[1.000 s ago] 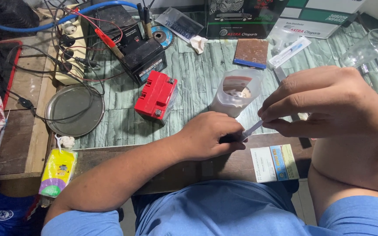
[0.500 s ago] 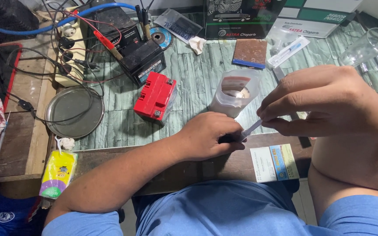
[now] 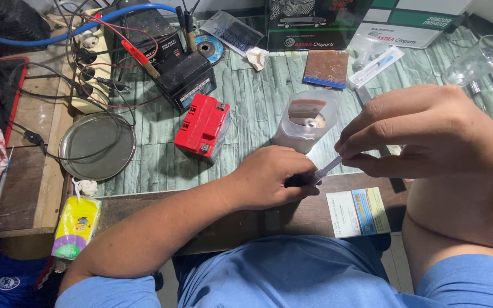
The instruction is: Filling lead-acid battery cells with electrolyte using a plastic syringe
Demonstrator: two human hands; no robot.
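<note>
Behind both hands [image 3: 275,177], translucent cup [image 3: 306,122].

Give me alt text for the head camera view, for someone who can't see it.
Seen from above, a person's left hand and right hand hold a thin white syringe-like tube between them over a cluttered workbench. Just behind stands a translucent plastic cup, with a red battery and a round metal lid farther left.

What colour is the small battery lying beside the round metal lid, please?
Bright red battery, seen best in the head view.
</note>
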